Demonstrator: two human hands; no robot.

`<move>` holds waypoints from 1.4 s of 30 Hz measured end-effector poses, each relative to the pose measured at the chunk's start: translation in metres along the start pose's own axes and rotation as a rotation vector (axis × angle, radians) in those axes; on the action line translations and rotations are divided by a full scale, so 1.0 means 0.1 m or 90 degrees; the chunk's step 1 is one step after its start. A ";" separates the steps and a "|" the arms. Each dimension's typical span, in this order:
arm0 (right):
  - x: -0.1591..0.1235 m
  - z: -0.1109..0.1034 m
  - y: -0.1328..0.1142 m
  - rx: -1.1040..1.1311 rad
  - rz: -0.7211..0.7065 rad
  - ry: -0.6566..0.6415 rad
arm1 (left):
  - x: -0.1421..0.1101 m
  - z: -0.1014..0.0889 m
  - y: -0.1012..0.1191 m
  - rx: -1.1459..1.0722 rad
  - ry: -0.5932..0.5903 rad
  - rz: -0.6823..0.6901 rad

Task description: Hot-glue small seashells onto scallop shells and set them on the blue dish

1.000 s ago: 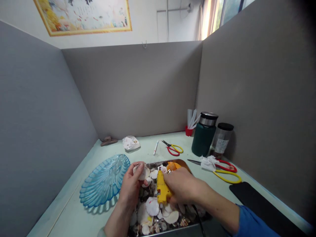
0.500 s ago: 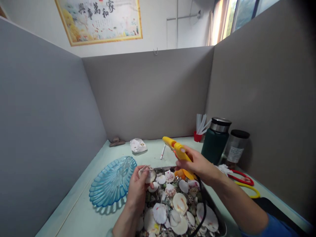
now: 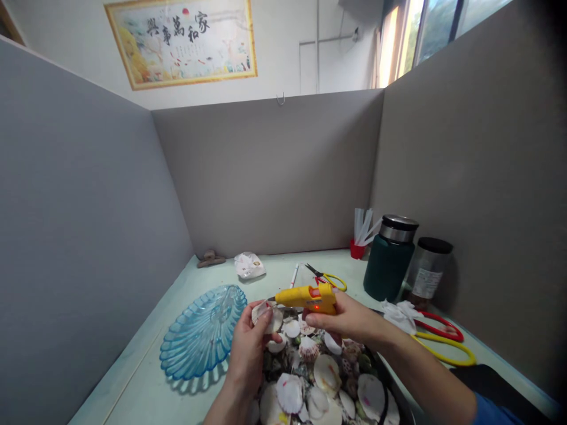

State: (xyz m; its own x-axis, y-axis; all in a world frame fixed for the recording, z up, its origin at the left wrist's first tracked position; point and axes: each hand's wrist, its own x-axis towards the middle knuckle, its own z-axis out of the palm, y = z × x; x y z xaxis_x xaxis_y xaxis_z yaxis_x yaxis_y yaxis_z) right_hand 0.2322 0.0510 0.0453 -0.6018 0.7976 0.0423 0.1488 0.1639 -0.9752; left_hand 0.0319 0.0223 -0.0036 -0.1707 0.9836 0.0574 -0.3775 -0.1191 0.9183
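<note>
My left hand pinches a pale scallop shell above the near-left side of a tray of shells. A yellow hot glue gun is gripped in my right hand, lying nearly level with its nozzle pointing left. The nozzle tip is at the upper edge of the held shell; whether it touches cannot be made out. A small red light glows on the gun's side. Below both hands, the tray is heaped with white, striped and dark shells.
A blue scalloped glass dish sits left of the tray. Behind are a white packet, a marker and small yellow-handled scissors. On the right stand a dark green flask, a clear jar and large scissors.
My right hand has swung the glue gun from pointing up and away to level, bringing its nozzle to the held shell. The small scissors behind now show. My view has shifted slightly.
</note>
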 end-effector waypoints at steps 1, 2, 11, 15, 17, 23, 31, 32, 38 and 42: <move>0.00 -0.01 0.01 -0.014 0.004 -0.003 | 0.00 0.00 0.00 0.002 0.003 0.001; 0.00 -0.02 0.02 -0.025 0.008 -0.003 | 0.00 0.00 0.00 0.002 0.008 0.003; 0.00 -0.06 0.04 -0.051 0.045 -0.002 | 0.00 -0.01 0.01 -0.019 0.031 0.018; 0.00 -0.07 0.02 -0.025 0.050 0.001 | 0.00 -0.02 0.01 -0.034 0.025 -0.005; 0.00 -0.08 0.03 -0.005 0.060 0.005 | 0.01 -0.01 0.02 -0.048 0.019 -0.023; 0.02 -0.11 0.07 0.065 0.078 0.001 | 0.00 0.01 0.05 -0.095 0.023 -0.047; 0.03 -0.15 0.10 0.129 0.105 -0.011 | -0.01 0.00 0.03 -0.094 -0.011 -0.069; 0.04 -0.15 0.11 0.126 0.100 -0.011 | -0.01 0.01 0.04 -0.090 -0.021 -0.070; 0.06 -0.15 0.18 0.118 0.063 0.009 | -0.05 0.05 0.04 -0.047 -0.067 -0.070; 0.05 -0.15 0.15 0.145 0.034 0.027 | -0.02 0.02 0.02 -0.044 -0.026 -0.064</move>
State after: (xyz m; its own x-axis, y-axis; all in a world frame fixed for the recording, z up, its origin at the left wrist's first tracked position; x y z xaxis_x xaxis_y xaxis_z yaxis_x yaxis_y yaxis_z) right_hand 0.2432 0.0657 0.0346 -0.5637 0.8259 -0.0070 -0.0035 -0.0108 -0.9999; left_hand 0.0335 0.0208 -0.0007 -0.0927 0.9956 -0.0164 -0.4533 -0.0276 0.8909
